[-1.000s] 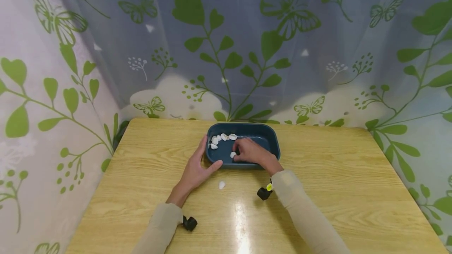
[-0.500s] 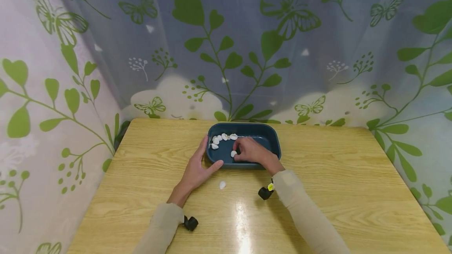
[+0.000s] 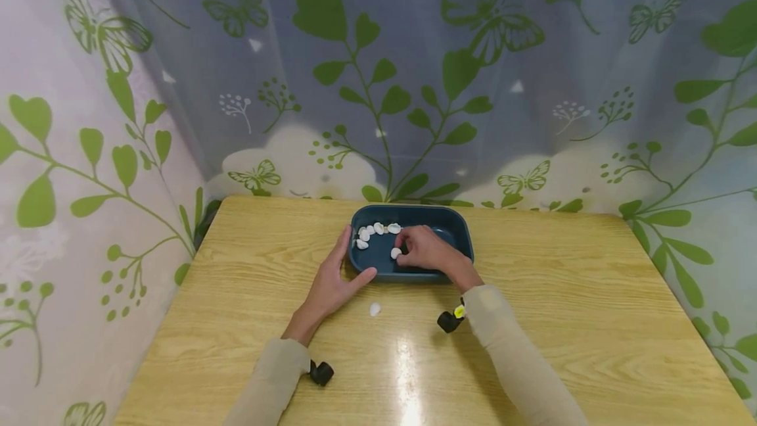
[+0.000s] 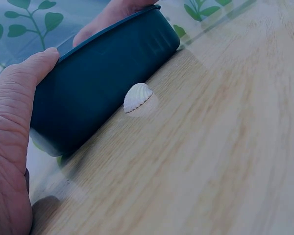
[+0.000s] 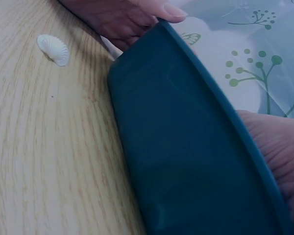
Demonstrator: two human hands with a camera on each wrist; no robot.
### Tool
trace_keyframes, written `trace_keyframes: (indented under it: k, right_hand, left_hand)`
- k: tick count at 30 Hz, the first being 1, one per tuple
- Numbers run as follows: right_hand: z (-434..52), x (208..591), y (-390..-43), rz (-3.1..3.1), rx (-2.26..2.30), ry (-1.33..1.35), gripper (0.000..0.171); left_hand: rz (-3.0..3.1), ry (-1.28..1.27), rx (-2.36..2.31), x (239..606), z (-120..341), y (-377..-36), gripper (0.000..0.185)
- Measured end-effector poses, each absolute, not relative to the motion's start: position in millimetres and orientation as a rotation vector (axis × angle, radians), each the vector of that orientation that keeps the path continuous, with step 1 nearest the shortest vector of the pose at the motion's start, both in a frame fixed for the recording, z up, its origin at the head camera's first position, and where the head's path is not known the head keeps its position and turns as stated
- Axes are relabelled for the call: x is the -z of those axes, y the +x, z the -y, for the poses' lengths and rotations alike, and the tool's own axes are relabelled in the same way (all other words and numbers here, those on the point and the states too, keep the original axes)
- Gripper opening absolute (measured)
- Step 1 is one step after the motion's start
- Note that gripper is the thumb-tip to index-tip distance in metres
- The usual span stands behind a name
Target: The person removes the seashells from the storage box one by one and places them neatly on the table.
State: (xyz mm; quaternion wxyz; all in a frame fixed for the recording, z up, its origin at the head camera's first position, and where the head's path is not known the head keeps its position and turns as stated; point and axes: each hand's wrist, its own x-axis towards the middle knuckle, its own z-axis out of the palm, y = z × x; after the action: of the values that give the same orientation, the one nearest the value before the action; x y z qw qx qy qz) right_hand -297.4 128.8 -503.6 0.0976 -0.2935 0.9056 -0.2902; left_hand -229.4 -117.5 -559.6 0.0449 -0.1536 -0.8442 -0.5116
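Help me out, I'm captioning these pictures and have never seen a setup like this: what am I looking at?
There is no robot here, just a person's two bare hands at work. The wide picture comes from a camera worn on the head, looking forward and down. The two closer ones come from cameras worn on the wrists, one on each.

On the wooden table stands a dark blue tray. Inside it, a curved row of white shells follows the left and far sides. A loose shell lies on the table in front.

The left hand rests against the tray's left end, thumb at the near side. The right hand reaches inside and appears to pinch another white shell.
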Motion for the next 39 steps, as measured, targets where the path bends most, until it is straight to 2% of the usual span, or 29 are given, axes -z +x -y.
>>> trace_keyframes:
  k: [16,27,39]
  right_hand:
    - [-136.0,489.8,-283.5,-2.71,0.938,-0.852,0.018]
    - [-137.1,467.2,-259.4,-2.697,0.949,-0.898,0.016]
    - [-137.6,462.0,-227.0,-2.691,1.002,-0.947,0.015]
  left_hand:
    - [2.567,-0.488,1.563,558.4,117.6,-229.8,0.097]
    - [2.57,-0.482,1.563,560.1,118.4,-229.9,0.098]
    - [2.579,-0.484,1.554,559.5,118.8,-228.4,0.1]
